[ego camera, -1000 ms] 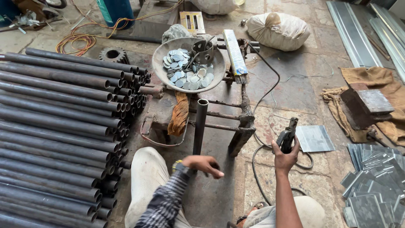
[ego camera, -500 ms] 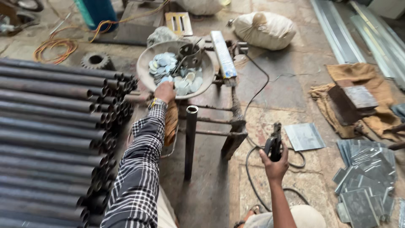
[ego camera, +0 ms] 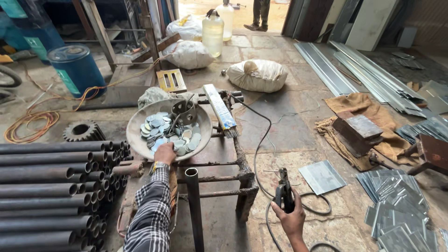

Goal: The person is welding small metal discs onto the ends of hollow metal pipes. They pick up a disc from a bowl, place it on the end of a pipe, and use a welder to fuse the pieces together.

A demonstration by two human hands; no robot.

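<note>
Inside metal bowl, left hand closed on round discs; right hand clamped around electrode holder, well apart.

Stacked steel pipes, blue drum, white sacks.

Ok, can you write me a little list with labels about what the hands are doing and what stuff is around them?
Left hand: left hand reaches into the metal bowl, touching the round metal discs
Right hand: right hand grips a black welding holder with a cable
Stand: rusty metal frame with an upright pipe in front
On the stand: pack of welding rods
Left side: stack of dark pipes
Right side: pile of sheet pieces
</note>
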